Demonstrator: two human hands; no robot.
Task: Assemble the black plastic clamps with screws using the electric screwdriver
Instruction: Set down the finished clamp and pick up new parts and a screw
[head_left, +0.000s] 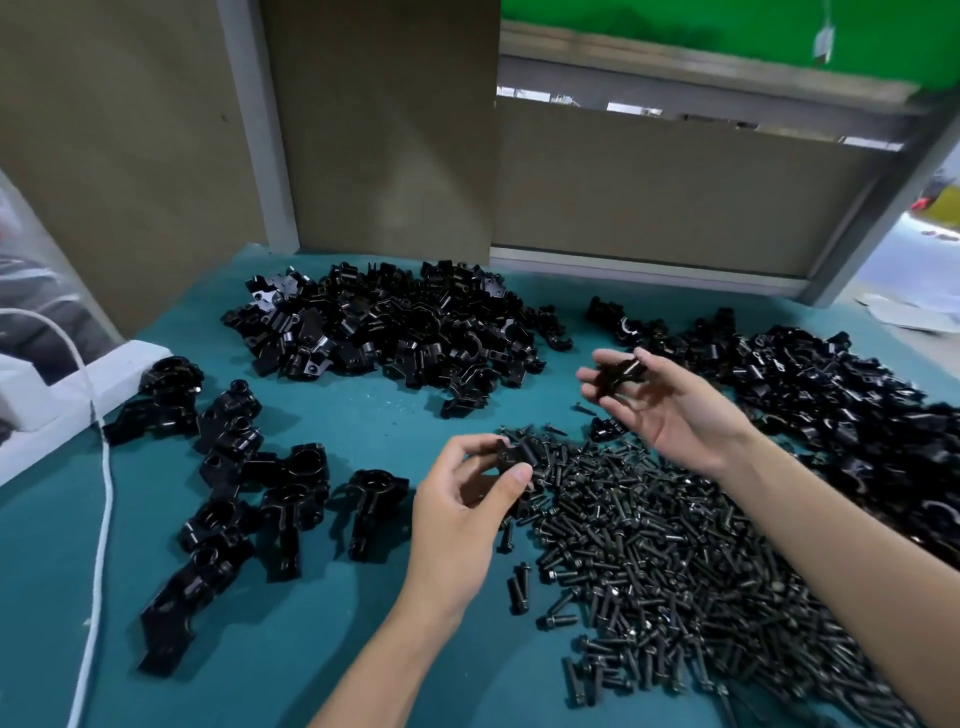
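Step in hand, by my read: mating two clamp pieces, no screw in yet.

Left hand (467, 499) pinches the left clamp piece (511, 454) between thumb and curled fingers, right over the far-left edge of the screw pile (675, 571). Right hand (670, 405) is palm up, fingers curled round the right clamp piece (621, 374), held above the far edge of the screw pile. The pieces are apart, no contact.

Next move calls for bringing the pieces together and lining up the holes. Then one screw has to be picked from the pile and seated, which needs a hand freed or a regrip. Electric screwdriver is not in view. A white cord (101, 467) runs well left of the screw pile; can't tell what it feeds.

Stock: back heap of clamp parts (395, 322) behind and left of the screw pile, right heap (810, 395) beside it on the right. Joined-looking clamps (249, 467) lie left of the screw pile on the teal mat (363, 415). One loose piece (605, 428) sits at the pile's far edge, just under the right hand.
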